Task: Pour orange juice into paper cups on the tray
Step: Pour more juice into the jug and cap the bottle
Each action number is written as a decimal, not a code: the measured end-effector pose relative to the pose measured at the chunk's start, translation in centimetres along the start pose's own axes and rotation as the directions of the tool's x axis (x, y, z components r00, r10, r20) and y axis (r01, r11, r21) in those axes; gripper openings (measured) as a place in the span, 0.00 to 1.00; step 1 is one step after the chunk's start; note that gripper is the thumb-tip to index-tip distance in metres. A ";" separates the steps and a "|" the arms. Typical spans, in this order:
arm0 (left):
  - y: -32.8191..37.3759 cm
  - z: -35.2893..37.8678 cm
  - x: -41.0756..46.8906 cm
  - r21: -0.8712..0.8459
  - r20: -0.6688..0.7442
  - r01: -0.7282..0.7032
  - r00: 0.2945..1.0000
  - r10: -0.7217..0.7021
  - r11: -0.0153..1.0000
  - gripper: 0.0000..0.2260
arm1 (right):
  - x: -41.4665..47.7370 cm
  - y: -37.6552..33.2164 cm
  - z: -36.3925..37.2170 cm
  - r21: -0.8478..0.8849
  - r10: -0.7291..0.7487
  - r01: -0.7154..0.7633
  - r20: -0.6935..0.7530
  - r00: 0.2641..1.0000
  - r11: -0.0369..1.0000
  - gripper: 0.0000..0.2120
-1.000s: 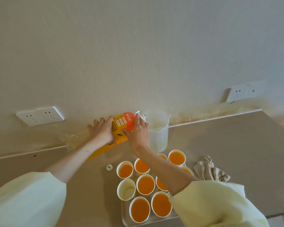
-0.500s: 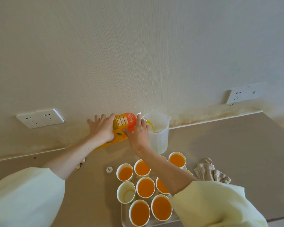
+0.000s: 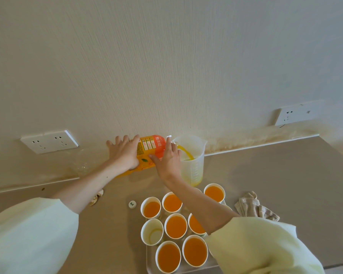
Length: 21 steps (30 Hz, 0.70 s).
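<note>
The left hand [image 3: 125, 155] grips the tilted juice carton [image 3: 150, 147] at its base and the right hand [image 3: 167, 160] grips its spout end, just left of the jug [image 3: 194, 169], into which orange juice [image 3: 185, 153] streams. In front of the jug, paper cups [image 3: 176, 226] stand on the tray [image 3: 151, 267], most of them filled.

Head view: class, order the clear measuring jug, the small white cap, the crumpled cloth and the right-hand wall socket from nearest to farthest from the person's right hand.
From the right hand:
1. Measuring jug, just right of it.
2. White cap, left of the tray.
3. Cloth, right of the tray.
4. Wall socket, far right on the wall.
</note>
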<state>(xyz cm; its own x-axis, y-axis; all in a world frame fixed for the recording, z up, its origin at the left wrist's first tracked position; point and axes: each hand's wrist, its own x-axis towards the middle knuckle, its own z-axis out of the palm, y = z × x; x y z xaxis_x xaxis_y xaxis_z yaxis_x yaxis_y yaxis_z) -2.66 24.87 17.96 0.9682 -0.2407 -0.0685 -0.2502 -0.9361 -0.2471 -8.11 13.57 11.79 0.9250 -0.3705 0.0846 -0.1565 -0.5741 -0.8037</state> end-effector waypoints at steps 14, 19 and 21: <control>0.0 0.0 0.0 -0.010 0.014 0.005 1.000 -0.005 1.000 0.43 | 0.2 0.1 0.2 0.017 0.005 -0.005 -0.004 1.000 1.000 0.42; 0.1 -0.1 0.1 -0.002 0.021 0.006 1.000 -0.006 1.000 0.44 | 0.2 0.1 0.1 0.021 0.007 -0.007 -0.002 1.000 1.000 0.42; 0.1 -0.2 0.1 0.000 0.021 0.005 1.000 -0.005 1.000 0.44 | 0.2 0.1 0.2 0.026 0.010 -0.010 -0.003 1.000 1.000 0.42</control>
<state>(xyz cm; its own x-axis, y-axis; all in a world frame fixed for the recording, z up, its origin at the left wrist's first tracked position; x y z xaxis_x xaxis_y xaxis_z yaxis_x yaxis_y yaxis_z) -2.53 24.72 18.09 0.9692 -0.2305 -0.0872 -0.2452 -0.9373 -0.2478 -7.90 13.53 11.60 0.9223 -0.3784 0.0786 -0.1565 -0.5516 -0.8193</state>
